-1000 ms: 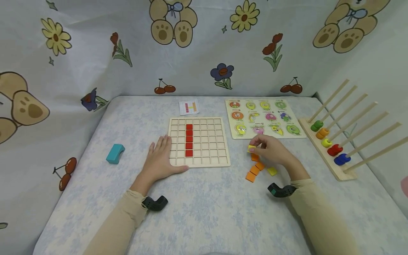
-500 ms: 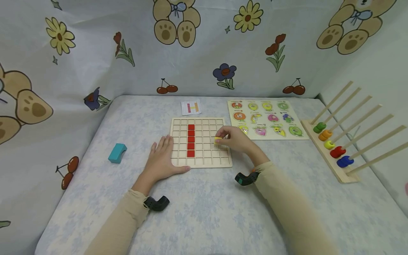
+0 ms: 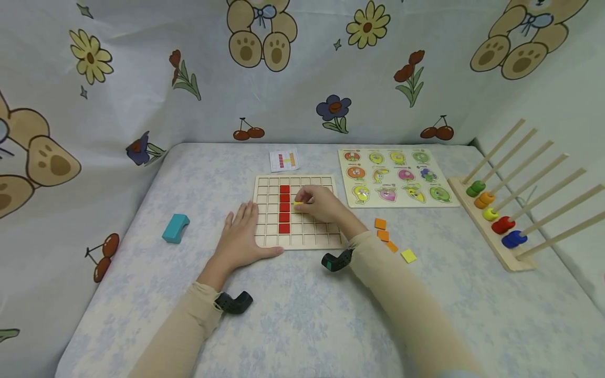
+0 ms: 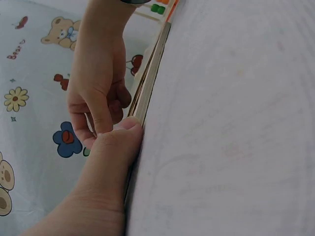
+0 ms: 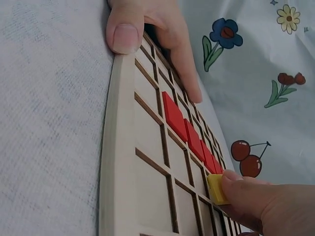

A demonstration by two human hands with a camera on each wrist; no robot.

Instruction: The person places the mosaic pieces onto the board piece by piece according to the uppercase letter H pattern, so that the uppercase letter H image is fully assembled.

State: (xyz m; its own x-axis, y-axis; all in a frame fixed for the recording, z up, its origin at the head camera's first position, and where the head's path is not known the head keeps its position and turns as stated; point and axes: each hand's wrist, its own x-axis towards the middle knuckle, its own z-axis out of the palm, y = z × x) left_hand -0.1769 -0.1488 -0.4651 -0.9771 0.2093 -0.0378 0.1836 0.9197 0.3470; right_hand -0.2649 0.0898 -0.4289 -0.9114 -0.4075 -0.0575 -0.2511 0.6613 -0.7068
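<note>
A wooden grid board (image 3: 298, 242) lies mid-table, with a column of several red square tiles (image 3: 284, 207) set in its cells. My right hand (image 3: 320, 203) pinches a yellow square tile (image 5: 216, 189) between thumb and fingers, close over the cells just right of the red column. My left hand (image 3: 241, 233) lies spread with straight fingers on the board's left edge, its thumb (image 5: 126, 37) along the near edge. Loose orange tiles (image 3: 383, 235) and another yellow tile (image 3: 408, 255) rest on the table to the right of the board, beneath the right forearm's far side.
A small pattern card (image 3: 284, 159) lies behind the board. At the back right is a fruit picture board (image 3: 399, 178), beside a wooden peg rack (image 3: 493, 226) with tall rods and coloured beads. A teal arch block (image 3: 175, 228) sits on the left.
My right hand has carried the yellow tile leftward from the loose tiles, across the board to beside the red column. The left hand stays in place on the board.
</note>
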